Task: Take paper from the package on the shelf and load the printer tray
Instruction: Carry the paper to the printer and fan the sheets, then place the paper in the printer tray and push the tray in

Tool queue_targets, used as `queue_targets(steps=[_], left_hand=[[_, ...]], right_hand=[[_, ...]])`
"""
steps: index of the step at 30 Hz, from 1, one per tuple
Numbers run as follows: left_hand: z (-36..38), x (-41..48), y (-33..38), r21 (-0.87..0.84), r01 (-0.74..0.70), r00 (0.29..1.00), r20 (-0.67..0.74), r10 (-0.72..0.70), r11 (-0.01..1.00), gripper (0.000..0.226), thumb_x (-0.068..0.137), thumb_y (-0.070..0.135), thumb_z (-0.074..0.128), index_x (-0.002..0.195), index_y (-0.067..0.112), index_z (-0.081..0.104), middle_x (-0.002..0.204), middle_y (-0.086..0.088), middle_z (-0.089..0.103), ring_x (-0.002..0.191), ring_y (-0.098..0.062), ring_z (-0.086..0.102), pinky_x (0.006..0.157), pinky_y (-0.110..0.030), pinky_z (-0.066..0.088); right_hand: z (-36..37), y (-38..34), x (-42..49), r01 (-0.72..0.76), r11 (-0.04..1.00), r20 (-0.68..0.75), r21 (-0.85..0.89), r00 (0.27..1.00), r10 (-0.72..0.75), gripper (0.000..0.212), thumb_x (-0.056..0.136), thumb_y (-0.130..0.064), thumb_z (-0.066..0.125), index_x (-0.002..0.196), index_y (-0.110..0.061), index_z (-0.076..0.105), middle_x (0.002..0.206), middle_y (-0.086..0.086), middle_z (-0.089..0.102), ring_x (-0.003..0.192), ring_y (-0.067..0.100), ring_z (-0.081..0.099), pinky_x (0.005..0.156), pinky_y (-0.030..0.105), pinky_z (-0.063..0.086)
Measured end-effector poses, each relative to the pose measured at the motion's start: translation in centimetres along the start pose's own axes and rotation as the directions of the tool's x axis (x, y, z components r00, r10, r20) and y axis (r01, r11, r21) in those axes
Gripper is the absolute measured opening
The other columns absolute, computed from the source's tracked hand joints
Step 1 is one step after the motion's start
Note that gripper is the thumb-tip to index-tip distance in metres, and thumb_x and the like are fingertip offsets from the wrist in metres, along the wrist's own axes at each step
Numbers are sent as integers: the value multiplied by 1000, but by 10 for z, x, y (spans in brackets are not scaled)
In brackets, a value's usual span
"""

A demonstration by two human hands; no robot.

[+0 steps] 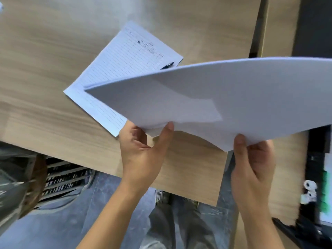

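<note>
Surface [45, 72]: light wood-grain top, fills most of the upper and left part of the frame, near edge runs diagonally across the lower middle.

Lined sheet [124, 67]: printed form with ruled lines, lying flat on the surface around upper centre, turned at an angle. Its lower right part is covered by the held paper.

Pen [168, 65]: dark one, resting on the lined sheet near its right corner, only the tip end showing above the paper stack.

Left hand [142, 153]: lower centre, pinching the near left edge of the stack, thumb on top, fingers underneath.

Paper stack [224, 97]: plain white sheets, up in the air above the surface, stretching from centre to the right edge of the frame. It sags and bows between the two hands, so pretty floppy.

Right hand [251, 164]: lower right, gripping the near right corner of the stack, thumb on top.

Floor [111, 198]: grey, bottom of the frame, with the person's grey trousers and shoes visible.

Black device [316, 186]: far right edge, partly cut off and blurry, can't tell exactly what it is.
</note>
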State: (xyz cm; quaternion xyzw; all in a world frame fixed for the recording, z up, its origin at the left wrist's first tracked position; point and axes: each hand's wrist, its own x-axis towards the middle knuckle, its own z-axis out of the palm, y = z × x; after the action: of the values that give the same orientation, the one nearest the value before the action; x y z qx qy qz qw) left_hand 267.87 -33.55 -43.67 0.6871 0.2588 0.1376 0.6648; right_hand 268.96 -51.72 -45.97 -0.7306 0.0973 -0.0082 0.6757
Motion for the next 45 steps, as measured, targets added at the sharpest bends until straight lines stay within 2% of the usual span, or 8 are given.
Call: queue_targets(steps=[14,18,22,27,31,36,41,45], left_hand=[[26,-12,-4,-94,56,997,-39,-60,994,18,96,-3,57,110,7,61,88,17,72,86,5,68,75,-9,50],[37,-26,15,-123,130,990,75,-121,984,23,99,0,55,119,8,60,104,9,74,99,-3,69,81,-16,52],[45,-59,13,52,271,930,245,-275,961,32,97,-4,55,119,17,64,111,8,75,103,-8,71,90,-32,57],[62,-116,30,262,386,816,350,-460,884,35,93,4,58,114,32,57,120,5,69,101,-13,68,95,-47,55],[95,-169,75,306,360,769,438,-466,881,51,87,1,56,121,37,42,124,10,60,108,-10,62,98,-46,52],[158,-227,121,388,303,742,477,-471,870,53,87,3,47,125,39,41,116,19,60,101,-3,60,76,-26,50],[240,-259,109,321,416,771,372,-518,851,43,97,6,50,137,21,40,130,3,55,96,-8,58,76,-26,48],[285,-263,83,345,430,814,252,-524,834,52,98,10,54,146,19,38,140,4,50,110,-14,52,89,-31,44]], right_hand=[[-20,8,-13,23,939,-13,-342,999,-29,26,106,-16,44,90,-34,54,70,-13,54,58,8,46,54,16,33],[-45,-30,-30,65,925,-72,-373,992,-99,17,105,-17,46,120,-18,53,90,-20,67,81,-5,65,67,8,46],[-80,-63,-62,-28,894,-169,-447,984,-53,58,99,-20,49,147,-48,33,129,1,68,113,15,69,92,30,57],[-138,-96,-102,-176,758,-168,-627,982,89,60,101,-12,49,154,-35,33,113,2,73,86,17,68,76,30,54],[-201,-126,-128,-356,717,-273,-599,933,235,58,99,-6,51,154,-23,40,101,8,74,84,24,67,73,30,50],[-293,-141,-125,-490,750,-252,-444,872,420,53,101,-7,45,152,-21,42,142,-4,57,129,21,56,97,27,46],[-382,-126,-85,-445,823,-178,-353,896,408,49,97,-2,43,139,-23,56,122,-7,71,93,14,70,69,25,56],[-423,-95,-36,-443,835,-124,-325,896,427,49,91,4,44,128,-23,63,109,-10,75,92,18,70,84,37,57]])
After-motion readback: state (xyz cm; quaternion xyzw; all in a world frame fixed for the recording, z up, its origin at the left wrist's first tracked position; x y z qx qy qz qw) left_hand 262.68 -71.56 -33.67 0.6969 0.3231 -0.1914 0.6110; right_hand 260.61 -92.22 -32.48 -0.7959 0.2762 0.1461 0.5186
